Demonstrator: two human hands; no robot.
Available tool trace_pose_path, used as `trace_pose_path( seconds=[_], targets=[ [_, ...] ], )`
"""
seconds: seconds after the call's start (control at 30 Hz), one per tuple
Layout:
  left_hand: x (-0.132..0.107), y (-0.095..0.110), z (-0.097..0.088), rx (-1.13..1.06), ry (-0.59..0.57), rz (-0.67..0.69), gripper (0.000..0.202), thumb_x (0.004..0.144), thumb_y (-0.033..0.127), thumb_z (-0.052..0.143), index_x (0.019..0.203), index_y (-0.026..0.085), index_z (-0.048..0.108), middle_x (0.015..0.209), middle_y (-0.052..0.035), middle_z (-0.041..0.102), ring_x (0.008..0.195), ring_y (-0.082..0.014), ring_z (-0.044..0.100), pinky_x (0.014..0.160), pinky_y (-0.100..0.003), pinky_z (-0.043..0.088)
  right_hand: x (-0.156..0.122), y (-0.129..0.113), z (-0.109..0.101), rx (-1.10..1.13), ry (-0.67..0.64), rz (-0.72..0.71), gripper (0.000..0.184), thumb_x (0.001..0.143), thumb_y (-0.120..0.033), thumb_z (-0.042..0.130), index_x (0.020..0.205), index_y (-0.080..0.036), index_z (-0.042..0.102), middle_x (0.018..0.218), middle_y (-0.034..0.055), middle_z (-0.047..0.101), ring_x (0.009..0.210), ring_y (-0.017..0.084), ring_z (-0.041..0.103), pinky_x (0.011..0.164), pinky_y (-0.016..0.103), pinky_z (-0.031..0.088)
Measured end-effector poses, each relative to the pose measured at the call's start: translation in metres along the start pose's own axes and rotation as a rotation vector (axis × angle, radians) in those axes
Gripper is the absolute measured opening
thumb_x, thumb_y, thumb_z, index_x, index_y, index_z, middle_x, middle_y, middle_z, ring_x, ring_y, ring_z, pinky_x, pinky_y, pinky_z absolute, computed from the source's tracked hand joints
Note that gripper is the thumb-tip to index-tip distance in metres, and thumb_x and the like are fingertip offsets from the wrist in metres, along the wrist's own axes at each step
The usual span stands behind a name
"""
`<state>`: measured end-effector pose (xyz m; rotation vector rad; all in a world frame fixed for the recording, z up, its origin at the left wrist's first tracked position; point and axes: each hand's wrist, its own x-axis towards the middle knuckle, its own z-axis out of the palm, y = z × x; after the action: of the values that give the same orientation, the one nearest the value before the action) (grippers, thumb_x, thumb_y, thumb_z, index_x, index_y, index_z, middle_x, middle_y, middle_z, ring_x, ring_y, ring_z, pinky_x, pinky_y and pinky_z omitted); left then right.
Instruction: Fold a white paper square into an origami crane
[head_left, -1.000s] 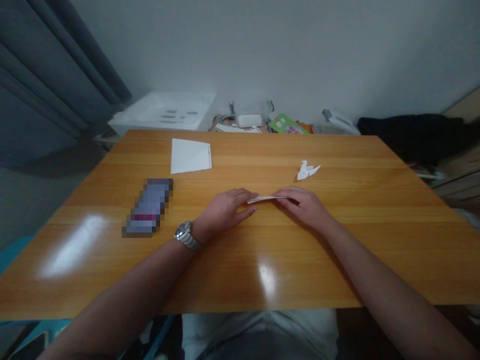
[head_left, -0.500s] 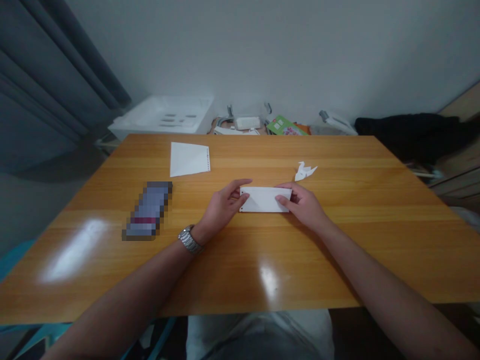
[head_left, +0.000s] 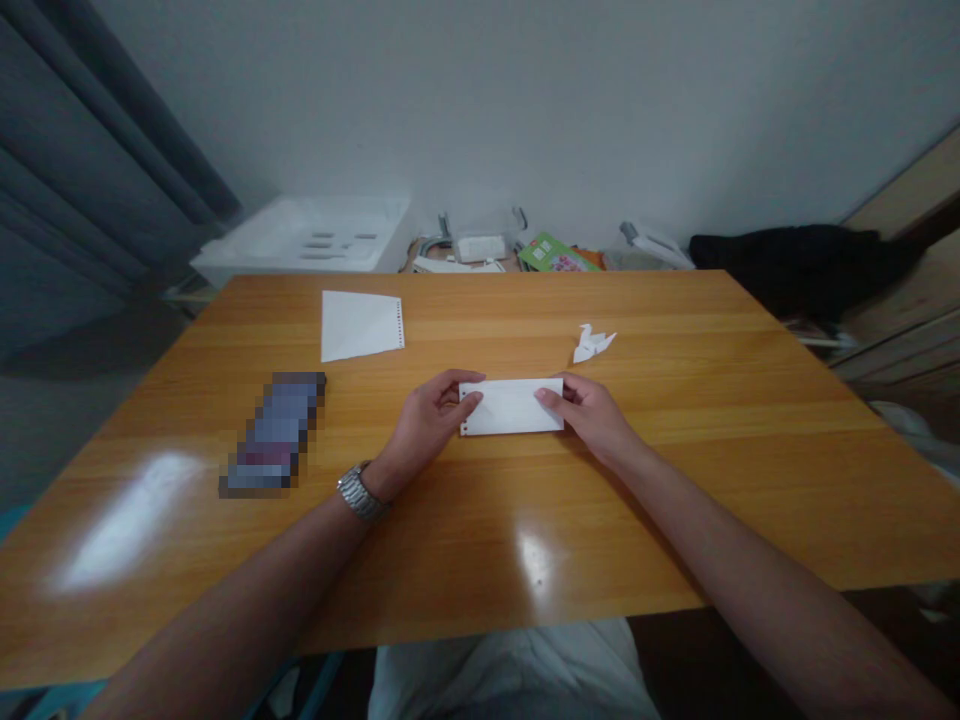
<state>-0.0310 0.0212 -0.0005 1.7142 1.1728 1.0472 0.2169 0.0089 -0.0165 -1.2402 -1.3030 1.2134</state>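
A folded strip of white paper [head_left: 510, 408] with punched holes at its left end is held level above or on the wooden table [head_left: 465, 540]; I cannot tell which. My left hand [head_left: 435, 415] pinches its left end, thumb on top and fingers behind. At the other end my right hand [head_left: 589, 410] grips the paper the same way, its thumb lying on the upper face. Just beyond the right hand stands a white origami bird [head_left: 592, 343]. Farther left lies a sheet of white paper [head_left: 361, 326] with a perforated right edge.
A pixelated phone-like object [head_left: 274, 435] lies on the table's left side. Behind the far edge are a white plastic tray [head_left: 300, 235], a green booklet [head_left: 556, 253] and a dark cloth [head_left: 802, 258]. A grey curtain [head_left: 97, 130] hangs at left.
The camera view has shifted slightly, so everything sits a bit farther left. My left fingers have closed in on the paper's left end; the right hand keeps its grip.
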Motion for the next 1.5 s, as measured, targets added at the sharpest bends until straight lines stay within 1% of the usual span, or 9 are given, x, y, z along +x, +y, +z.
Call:
trace_pose_path(
  seconds=[0.17, 0.7, 0.87, 1.0, 1.07, 1.17, 1.27, 1.33, 1.5],
  targets=[
    [0.001, -0.004, 0.0, -0.069, -0.015, -0.026, 0.035, 0.089, 0.039, 0.07, 0.114, 0.016, 0.07, 0.079, -0.0024, 0.067, 0.065, -0.0125, 0.058, 0.055, -0.021, 0.044, -0.001, -0.004, 0.002, 0.001, 0.002, -0.001, 0.036, 0.076, -0.054, 0.079, 0.084, -0.02, 0.067, 0.078, 0.0007, 0.069, 0.069, 0.017, 0.06, 0.063, 0.028, 0.049],
    [0.002, -0.006, 0.0, -0.063, -0.022, -0.042, 0.033, 0.087, 0.039, 0.071, 0.11, 0.015, 0.071, 0.074, -0.0008, 0.065, 0.061, -0.0116, 0.055, 0.053, -0.02, 0.043, 0.001, 0.002, 0.0, -0.031, -0.002, -0.01, 0.033, 0.079, -0.051, 0.077, 0.086, -0.02, 0.068, 0.079, 0.0005, 0.069, 0.07, 0.017, 0.06, 0.063, 0.028, 0.048],
    [0.004, -0.006, -0.001, 0.011, -0.022, -0.05, 0.033, 0.086, 0.039, 0.07, 0.108, 0.016, 0.071, 0.071, 0.0003, 0.063, 0.06, -0.0115, 0.055, 0.052, -0.02, 0.041, 0.003, 0.004, 0.0, 0.022, 0.017, -0.033, 0.036, 0.076, -0.048, 0.08, 0.096, -0.02, 0.067, 0.089, 0.0024, 0.072, 0.08, 0.019, 0.065, 0.073, 0.031, 0.052],
    [0.006, -0.01, -0.003, 0.069, -0.004, -0.046, 0.032, 0.087, 0.039, 0.069, 0.109, 0.016, 0.072, 0.069, 0.0009, 0.061, 0.059, -0.0114, 0.051, 0.052, -0.02, 0.038, 0.006, 0.008, -0.001, -0.007, 0.013, -0.055, 0.041, 0.081, -0.047, 0.077, 0.11, -0.021, 0.065, 0.093, 0.004, 0.072, 0.085, 0.02, 0.068, 0.077, 0.033, 0.054],
    [0.007, -0.014, -0.004, 0.077, -0.004, -0.051, 0.032, 0.088, 0.04, 0.068, 0.11, 0.016, 0.072, 0.067, 0.0018, 0.058, 0.057, -0.0113, 0.049, 0.051, -0.021, 0.035, 0.007, 0.012, -0.003, -0.089, 0.036, -0.115, 0.041, 0.084, -0.045, 0.074, 0.116, -0.022, 0.063, 0.098, 0.0055, 0.071, 0.09, 0.021, 0.068, 0.08, 0.035, 0.056],
    [0.008, -0.017, -0.005, 0.098, -0.002, -0.05, 0.032, 0.088, 0.039, 0.067, 0.111, 0.016, 0.071, 0.066, 0.0024, 0.056, 0.057, -0.0114, 0.048, 0.051, -0.021, 0.034, 0.007, 0.014, -0.006, -0.261, 0.063, -0.265, 0.04, 0.088, -0.04, 0.071, 0.123, -0.024, 0.061, 0.118, 0.0093, 0.068, 0.102, 0.023, 0.067, 0.089, 0.04, 0.057],
    [0.009, -0.017, -0.006, 0.136, 0.005, -0.044, 0.031, 0.088, 0.039, 0.067, 0.11, 0.016, 0.072, 0.067, 0.0021, 0.057, 0.058, -0.0119, 0.05, 0.052, -0.022, 0.036, 0.004, 0.008, -0.007, -0.491, 0.056, -0.457, 0.041, 0.089, -0.035, 0.071, 0.127, -0.025, 0.061, 0.128, 0.0108, 0.064, 0.116, 0.027, 0.062, 0.102, 0.048, 0.052],
    [0.009, -0.016, -0.006, 0.155, 0.003, -0.044, 0.031, 0.088, 0.038, 0.067, 0.11, 0.016, 0.071, 0.069, 0.0013, 0.06, 0.06, -0.0123, 0.052, 0.053, -0.022, 0.038, 0.001, 0.001, -0.007, -0.627, 0.012, -0.55, 0.041, 0.091, -0.034, 0.069, 0.13, -0.026, 0.061, 0.132, 0.0112, 0.062, 0.127, 0.029, 0.057, 0.111, 0.053, 0.045],
    [0.008, -0.01, -0.006, 0.199, -0.001, -0.059, 0.029, 0.088, 0.035, 0.066, 0.109, 0.015, 0.071, 0.072, 0.0, 0.064, 0.062, -0.0126, 0.056, 0.055, -0.022, 0.042, -0.005, -0.006, -0.002, -0.793, -0.158, -0.653, 0.042, 0.095, -0.036, 0.065, 0.136, -0.027, 0.06, 0.148, 0.0111, 0.054, 0.139, 0.029, 0.049, 0.116, 0.055, 0.041]
  ],
)
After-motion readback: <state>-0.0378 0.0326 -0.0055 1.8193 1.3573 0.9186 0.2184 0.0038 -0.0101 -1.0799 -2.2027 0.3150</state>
